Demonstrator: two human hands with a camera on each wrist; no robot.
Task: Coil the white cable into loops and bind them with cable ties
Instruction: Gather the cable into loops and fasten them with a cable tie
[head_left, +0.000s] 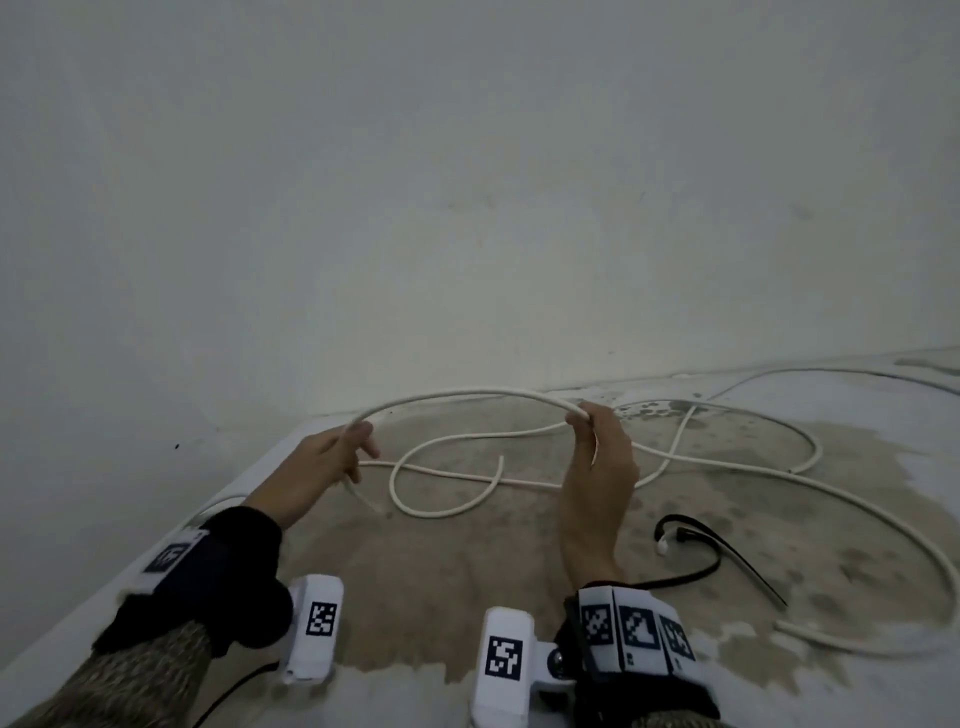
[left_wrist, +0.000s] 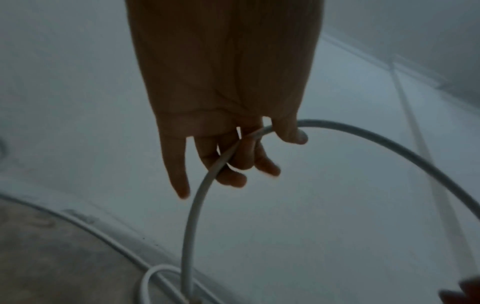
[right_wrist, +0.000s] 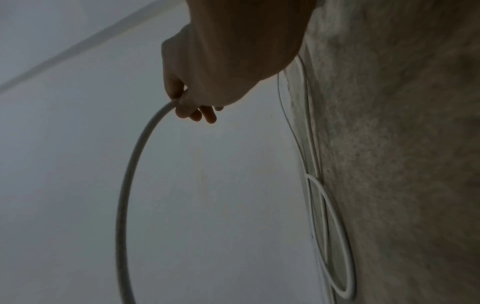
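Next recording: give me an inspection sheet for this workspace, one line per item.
Surface: stained floor, brownish patch with pale edges.
Job's things: white cable arched between both hands, rest sprawled loosely; black cable ties lying right.
Clutter: nothing seen.
Hands: left hand and right hand each grip the cable.
Cables: thin dark lead near left sleeve.
Surroundings: plain pale wall.

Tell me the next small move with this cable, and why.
Probably bring the right hand across to the left hand, closing the raised arc of white cable into a first loop. Both hands grip it apart, most of it lies loose on the floor, and the black cable ties lie untouched.
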